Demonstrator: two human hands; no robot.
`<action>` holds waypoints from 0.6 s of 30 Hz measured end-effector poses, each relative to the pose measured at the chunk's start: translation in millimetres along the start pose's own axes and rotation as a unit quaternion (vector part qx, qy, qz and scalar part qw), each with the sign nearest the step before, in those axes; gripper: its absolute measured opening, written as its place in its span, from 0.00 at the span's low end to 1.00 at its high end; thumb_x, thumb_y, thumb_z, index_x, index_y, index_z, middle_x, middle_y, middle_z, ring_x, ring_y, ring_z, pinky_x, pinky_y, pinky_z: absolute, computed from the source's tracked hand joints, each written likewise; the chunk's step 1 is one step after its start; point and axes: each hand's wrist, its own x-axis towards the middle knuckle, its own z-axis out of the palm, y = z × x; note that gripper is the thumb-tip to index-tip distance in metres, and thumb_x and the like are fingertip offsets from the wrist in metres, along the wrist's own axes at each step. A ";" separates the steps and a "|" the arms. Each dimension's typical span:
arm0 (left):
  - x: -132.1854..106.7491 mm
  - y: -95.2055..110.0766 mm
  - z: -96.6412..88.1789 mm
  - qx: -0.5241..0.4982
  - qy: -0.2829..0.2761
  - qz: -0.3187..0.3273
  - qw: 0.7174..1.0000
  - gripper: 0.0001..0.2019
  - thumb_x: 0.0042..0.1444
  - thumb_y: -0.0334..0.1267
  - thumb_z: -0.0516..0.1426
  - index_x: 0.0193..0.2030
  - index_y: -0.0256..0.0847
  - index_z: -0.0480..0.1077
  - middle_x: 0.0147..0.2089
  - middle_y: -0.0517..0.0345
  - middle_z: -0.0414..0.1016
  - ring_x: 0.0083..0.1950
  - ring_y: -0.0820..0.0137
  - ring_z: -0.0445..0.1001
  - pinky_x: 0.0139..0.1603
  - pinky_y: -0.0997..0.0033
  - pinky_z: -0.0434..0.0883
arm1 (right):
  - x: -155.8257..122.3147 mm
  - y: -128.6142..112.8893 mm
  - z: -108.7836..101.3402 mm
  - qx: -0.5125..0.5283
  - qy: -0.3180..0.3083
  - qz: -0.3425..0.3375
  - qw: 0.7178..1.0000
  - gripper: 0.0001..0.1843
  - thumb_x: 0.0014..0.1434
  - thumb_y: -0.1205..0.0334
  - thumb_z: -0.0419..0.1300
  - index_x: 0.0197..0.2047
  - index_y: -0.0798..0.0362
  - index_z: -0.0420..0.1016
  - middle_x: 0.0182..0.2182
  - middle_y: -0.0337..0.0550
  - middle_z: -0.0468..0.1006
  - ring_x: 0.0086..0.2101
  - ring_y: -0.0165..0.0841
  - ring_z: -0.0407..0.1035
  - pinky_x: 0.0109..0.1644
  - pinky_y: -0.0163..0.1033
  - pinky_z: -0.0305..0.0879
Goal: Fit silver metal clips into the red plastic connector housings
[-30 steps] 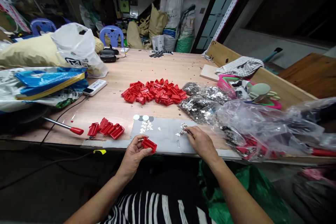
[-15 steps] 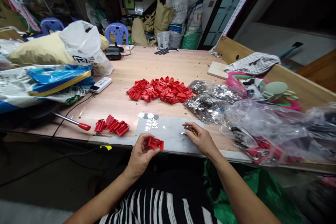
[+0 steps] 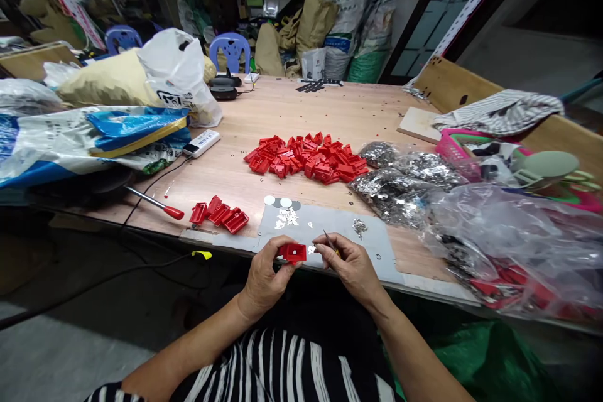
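Observation:
My left hand (image 3: 269, 271) is closed on a small red plastic housing (image 3: 296, 254), its hollow side facing me. Close to its right, my right hand (image 3: 347, 264) pinches a small flat shiny metal piece (image 3: 311, 249) at the fingertips. A thin, dark pointed tool (image 3: 328, 240) with a yellow part also lies in that hand; its exact kind is unclear. Under both hands is a grey mat (image 3: 325, 217), bearing a pile of small white-looking flat pieces (image 3: 286, 218) and a smaller heap of metal bits (image 3: 360, 227).
Red housings (image 3: 308, 160) are heaped mid-table, with several more (image 3: 220, 213) at left near a red-tipped lever (image 3: 172, 211). Clear bags of metal parts (image 3: 391, 191) and a pink basket (image 3: 456, 151) crowd the right. Filled sacks (image 3: 108, 85) cover the left.
My right hand has moved left from the metal bits toward the red housing, bringing a small shiny piece. The left hand has turned the housing slightly. The view has swung a little left.

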 end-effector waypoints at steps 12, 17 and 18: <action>9.2 9.2 -2.1 -0.349 -0.079 -0.253 0.899 0.22 0.55 0.38 0.60 0.56 0.43 0.64 0.42 0.55 0.73 0.38 0.70 0.75 0.42 0.68 0.71 | -8.0 -7.8 9.9 -0.110 0.016 -0.075 0.991 0.08 0.61 0.59 0.57 0.36 0.52 0.75 0.24 0.38 0.74 0.22 0.27 0.63 0.27 0.32 0.60; 7.7 9.0 -2.6 -0.516 -0.114 -0.345 0.776 0.22 0.59 0.41 0.57 0.58 0.37 0.65 0.33 0.54 0.72 0.29 0.71 0.75 0.30 0.73 0.70 | -4.8 -7.0 9.2 -0.126 0.011 -0.107 0.986 0.06 0.61 0.62 0.56 0.37 0.52 0.75 0.28 0.39 0.77 0.24 0.28 0.66 0.29 0.33 0.63; 6.7 8.5 -2.0 -0.526 -0.114 -0.349 0.767 0.21 0.59 0.41 0.56 0.57 0.36 0.66 0.32 0.54 0.72 0.28 0.72 0.74 0.29 0.74 0.70 | -4.4 -6.0 8.8 -0.130 0.010 -0.118 0.984 0.06 0.61 0.63 0.56 0.38 0.51 0.74 0.30 0.40 0.77 0.26 0.29 0.68 0.32 0.33 0.64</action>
